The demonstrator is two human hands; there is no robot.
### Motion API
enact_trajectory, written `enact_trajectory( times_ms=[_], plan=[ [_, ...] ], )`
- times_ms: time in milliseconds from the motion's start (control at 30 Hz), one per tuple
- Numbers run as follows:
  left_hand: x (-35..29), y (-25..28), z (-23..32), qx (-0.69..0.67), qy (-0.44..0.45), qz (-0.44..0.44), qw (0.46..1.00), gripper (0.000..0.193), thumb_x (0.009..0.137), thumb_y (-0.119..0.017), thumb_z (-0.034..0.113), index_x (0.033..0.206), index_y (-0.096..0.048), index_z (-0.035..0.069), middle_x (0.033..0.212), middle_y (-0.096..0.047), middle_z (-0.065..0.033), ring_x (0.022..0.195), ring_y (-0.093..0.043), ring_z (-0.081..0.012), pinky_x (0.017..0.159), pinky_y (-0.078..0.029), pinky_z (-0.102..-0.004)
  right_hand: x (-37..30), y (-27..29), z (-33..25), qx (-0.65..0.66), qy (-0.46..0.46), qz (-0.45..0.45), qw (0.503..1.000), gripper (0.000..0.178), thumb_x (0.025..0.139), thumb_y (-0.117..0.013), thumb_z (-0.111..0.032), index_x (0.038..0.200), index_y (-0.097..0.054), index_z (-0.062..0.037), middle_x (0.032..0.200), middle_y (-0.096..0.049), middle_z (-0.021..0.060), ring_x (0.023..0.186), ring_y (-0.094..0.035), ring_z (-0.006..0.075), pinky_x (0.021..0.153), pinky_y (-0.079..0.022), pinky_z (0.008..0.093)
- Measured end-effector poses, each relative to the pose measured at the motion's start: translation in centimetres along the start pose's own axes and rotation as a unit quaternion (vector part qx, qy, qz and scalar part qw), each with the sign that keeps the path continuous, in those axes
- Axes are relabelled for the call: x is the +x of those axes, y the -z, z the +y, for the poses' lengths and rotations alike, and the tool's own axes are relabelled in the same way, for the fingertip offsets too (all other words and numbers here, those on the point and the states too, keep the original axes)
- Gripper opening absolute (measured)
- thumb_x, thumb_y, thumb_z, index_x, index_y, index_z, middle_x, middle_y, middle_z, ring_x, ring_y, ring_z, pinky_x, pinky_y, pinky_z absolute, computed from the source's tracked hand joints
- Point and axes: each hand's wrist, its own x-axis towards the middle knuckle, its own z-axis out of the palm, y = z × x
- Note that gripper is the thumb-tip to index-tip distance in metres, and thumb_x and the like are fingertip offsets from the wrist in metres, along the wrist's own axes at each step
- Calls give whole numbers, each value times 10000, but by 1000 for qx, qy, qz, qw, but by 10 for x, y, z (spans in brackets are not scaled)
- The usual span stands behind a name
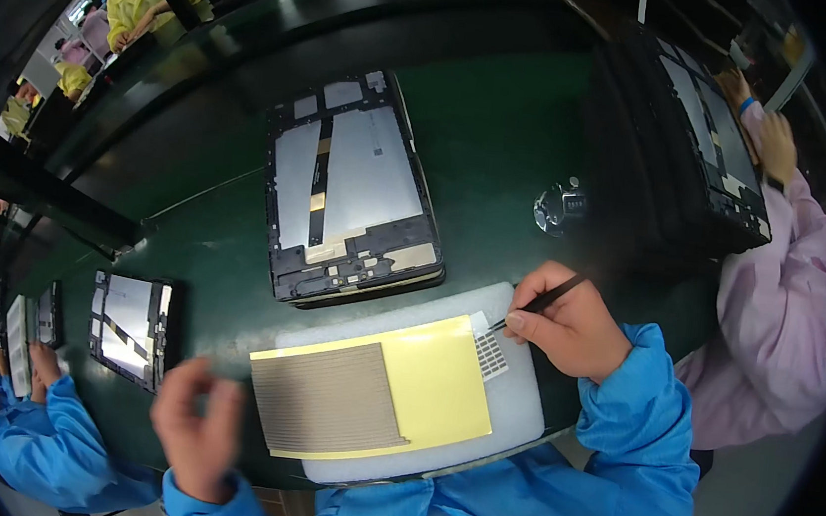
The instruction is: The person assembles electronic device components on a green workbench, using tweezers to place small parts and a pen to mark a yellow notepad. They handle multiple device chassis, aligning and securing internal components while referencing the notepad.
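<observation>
My right hand (571, 323) is closed around dark tweezers (557, 294). The tweezer tips meet the upper edge of a small white sheet with rows of dark rectangles (491, 355). That sheet lies beside a yellow backing sheet (440, 385), whose left part carries grey-brown strips (328, 396). Both sheets rest on a white foam pad (522, 393). My left hand (198, 426), blurred by motion, is raised left of the yellow sheet; its thumb and fingers look apart, with nothing visible between them.
Beyond the pad lies a stack of tablet-like device frames (351, 182). A single device frame (131, 327) sits at left. A taller dark stack (680, 164) stands at right near a round clear object (561, 209). Co-workers in pink (780, 264) and blue (67, 444) sleeves flank me.
</observation>
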Motion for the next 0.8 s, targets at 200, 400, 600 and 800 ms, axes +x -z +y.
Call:
enact_trajectory(
  times_ms=[200, 400, 600, 800],
  plan=[
    [27, -120, 99, 43, -362, -319, 875, 511, 718, -762, 307, 1141, -621, 58, 1185, -570, -129, 1097, -520, -350, 903, -431, -438, -1, 8, 5, 16, -11, -4, 1000, 151, 878, -640, -29, 958, -511, -28, 810, -577, 37, 732, -555, 82, 653, -468, 242],
    [29, -124, 93, 33, -348, -337, 874, 529, 718, -750, 357, 1151, -634, 76, 1211, -567, -128, 1135, -509, -344, 927, -408, -446, 2, 5, 2, -10, -23, -11, 1000, 144, 872, -644, -21, 950, -524, -22, 808, -584, 36, 723, -558, 92, 642, -465, 240],
    [29, -124, 94, 29, -347, -332, 877, 525, 714, -755, 348, 1151, -636, 82, 1210, -569, -127, 1135, -512, -340, 922, -412, -436, 1, 5, 0, 9, -26, -1, 1000, 139, 880, -632, -8, 946, -510, 1, 825, -614, 71, 771, -624, 116, 680, -515, 253],
    [28, -124, 89, 4, -350, -318, 881, 519, 707, -761, 331, 1125, -631, 53, 1203, -571, -124, 1133, -515, -336, 939, -409, -444, 0, 0, -8, 118, -44, 49, 991, 138, 876, -623, 21, 925, -495, 8, 835, -619, 96, 780, -677, 172, 695, -564, 273]
  ],
)
